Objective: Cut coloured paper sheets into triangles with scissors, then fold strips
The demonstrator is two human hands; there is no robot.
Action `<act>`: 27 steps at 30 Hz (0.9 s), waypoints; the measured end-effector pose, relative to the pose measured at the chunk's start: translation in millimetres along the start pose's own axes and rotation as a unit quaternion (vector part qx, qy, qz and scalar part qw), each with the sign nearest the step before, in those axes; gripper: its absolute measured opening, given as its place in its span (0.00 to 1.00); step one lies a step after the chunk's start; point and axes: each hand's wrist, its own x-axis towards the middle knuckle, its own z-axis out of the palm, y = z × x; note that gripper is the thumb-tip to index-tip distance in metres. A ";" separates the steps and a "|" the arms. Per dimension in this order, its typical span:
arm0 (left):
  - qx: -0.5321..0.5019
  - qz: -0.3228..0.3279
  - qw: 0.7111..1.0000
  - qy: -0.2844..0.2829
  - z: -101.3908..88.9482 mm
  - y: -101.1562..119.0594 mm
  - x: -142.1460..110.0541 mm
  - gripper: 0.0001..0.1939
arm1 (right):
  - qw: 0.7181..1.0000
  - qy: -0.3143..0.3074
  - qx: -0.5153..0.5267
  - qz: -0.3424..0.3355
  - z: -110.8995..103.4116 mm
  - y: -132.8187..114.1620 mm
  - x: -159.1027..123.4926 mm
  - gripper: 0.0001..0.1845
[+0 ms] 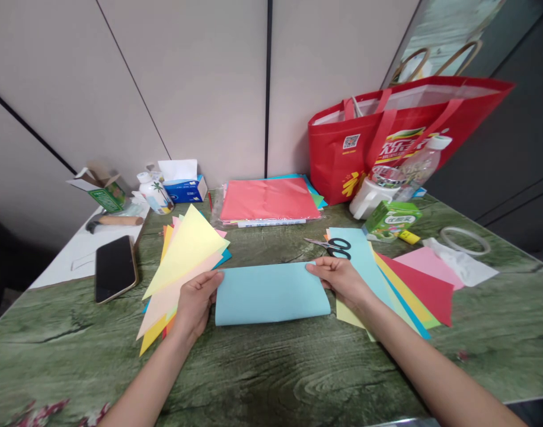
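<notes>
A light blue sheet of paper, folded over with its bend toward me, is held between both hands just over the table. My left hand pinches its upper left corner, thumb on top. At the upper right corner my right hand grips it the same way. Beside my left hand fans a stack of coloured paper, pale yellow uppermost. Another fan of coloured paper lies by my right hand, partly under that wrist. Black-handled scissors rest at its upper left edge.
A pack of coloured paper lies at the back. On the left are a phone, a hammer, a bottle and a tissue box. A red bag, white mug, green box and tape roll stand right.
</notes>
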 end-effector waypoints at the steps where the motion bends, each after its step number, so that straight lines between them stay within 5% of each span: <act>1: 0.000 0.000 1.000 0.001 0.0 0.0 -0.1 0.16 | 1.000 0.000 0.000 0.000 -0.1 0.0 0.0 0.18; 27: 0.000 0.000 1.000 0.004 -0.3 0.9 1.6 0.18 | 1.000 0.011 0.017 -0.012 -0.3 2.5 3.0 0.18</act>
